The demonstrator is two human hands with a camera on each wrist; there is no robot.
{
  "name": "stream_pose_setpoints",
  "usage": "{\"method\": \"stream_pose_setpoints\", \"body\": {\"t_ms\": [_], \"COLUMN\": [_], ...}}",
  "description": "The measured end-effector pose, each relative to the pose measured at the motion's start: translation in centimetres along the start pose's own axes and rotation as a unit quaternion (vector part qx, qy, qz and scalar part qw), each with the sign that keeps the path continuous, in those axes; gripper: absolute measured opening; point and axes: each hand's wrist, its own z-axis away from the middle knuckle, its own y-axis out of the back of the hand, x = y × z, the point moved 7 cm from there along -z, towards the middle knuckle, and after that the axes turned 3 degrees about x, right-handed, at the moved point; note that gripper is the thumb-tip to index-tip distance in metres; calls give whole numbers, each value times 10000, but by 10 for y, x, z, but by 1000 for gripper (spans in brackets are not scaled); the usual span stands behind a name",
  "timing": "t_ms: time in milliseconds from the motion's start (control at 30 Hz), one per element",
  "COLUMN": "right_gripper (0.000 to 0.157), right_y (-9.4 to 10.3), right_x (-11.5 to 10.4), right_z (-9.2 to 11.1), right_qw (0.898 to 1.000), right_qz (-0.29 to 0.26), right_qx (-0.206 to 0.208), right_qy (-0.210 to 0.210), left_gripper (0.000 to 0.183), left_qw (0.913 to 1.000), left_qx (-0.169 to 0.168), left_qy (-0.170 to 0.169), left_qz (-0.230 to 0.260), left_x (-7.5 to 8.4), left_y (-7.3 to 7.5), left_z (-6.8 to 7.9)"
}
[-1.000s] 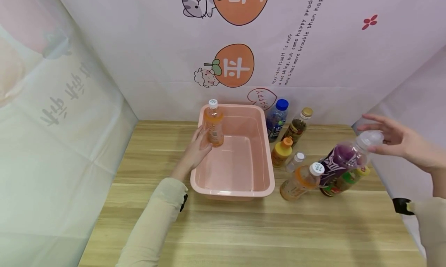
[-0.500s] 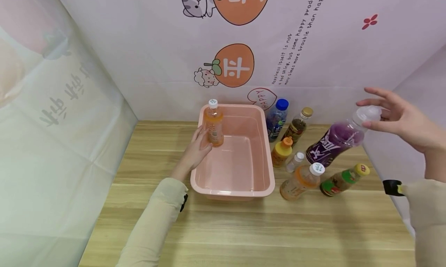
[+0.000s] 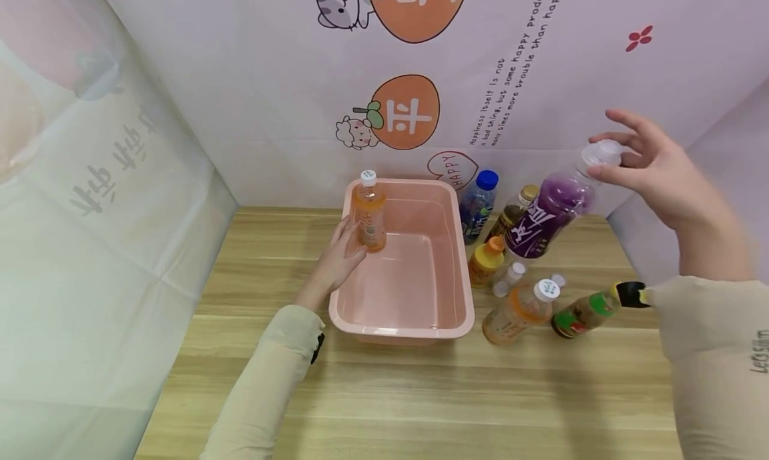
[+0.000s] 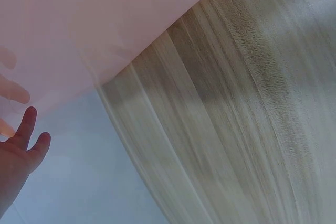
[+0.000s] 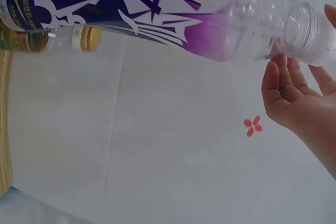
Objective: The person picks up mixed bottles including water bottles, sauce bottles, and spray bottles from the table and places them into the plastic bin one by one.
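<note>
My right hand [image 3: 661, 169] pinches the white cap of a purple sports-drink bottle [image 3: 555, 206] between thumb and fingers. The bottle hangs tilted above the other bottles on the right, its dark label and purple drink also filling the top of the right wrist view. At the left rim of a pink plastic basin [image 3: 393, 333], my left hand [image 3: 339, 260] lies with loosely spread fingers beside an orange-drink bottle [image 3: 370, 223]. That bottle stands in the basin's back left corner under a white cap. In the left wrist view, fingers [image 4: 25, 124] show at the left edge near the basin wall.
Right of the basin stand a blue-capped bottle [image 3: 478, 206], a gold-capped bottle [image 3: 504, 223], a yellow squeeze bottle [image 3: 484, 266], a small clear bottle [image 3: 503, 283], a second orange-drink bottle [image 3: 510, 316] and a green-labelled bottle [image 3: 579, 316]. A patterned cloth wall [image 3: 270, 113] rises behind the table.
My right hand has lifted the purple bottle up and carried it leftward, away from the green-labelled bottle. My left hand and the basin have stayed in place.
</note>
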Motion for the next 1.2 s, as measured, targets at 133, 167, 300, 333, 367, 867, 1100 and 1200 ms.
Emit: {"method": "stream_pose_setpoints", "body": {"t_ms": [133, 167, 300, 333, 367, 867, 1100, 1200], "right_gripper": [79, 80, 80, 79, 79, 73, 73, 74], "right_y": [-13, -17, -33, -38, -44, -120, -145, -153], "right_x": [-5, -7, -12, -14, -16, -17, -16, -13], "right_z": [-12, -16, -27, -30, -32, -60, -72, -76], "right_qw": [9987, 9981, 9970, 9968, 9966, 9922, 9923, 9913], "right_qz": [-458, -544, -592, -611, -637, 855, 795, 966], "right_qx": [217, 281, 491, 512, 515, 863, 918, 869], "right_qy": [-27, -25, -42, -31, -19, -288, -242, -207], "left_gripper": [64, 64, 64, 64, 64, 65, 64, 64], "left_qw": [10000, 9999, 9999, 9999, 9999, 9999, 10000, 10000], "left_qx": [-25, -34, -42, -44, -43, 13, 29, 3], "left_qy": [37, 48, 79, 79, 74, 26, 20, 33], "left_qz": [80, 91, 89, 78, 70, 113, 54, 64], "left_x": [0, 0, -1, -2, -2, -3, -3, -3], "left_y": [0, 0, 0, -1, -1, -1, 0, -1], "left_z": [0, 0, -1, -1, -1, -4, -4, -4]}}
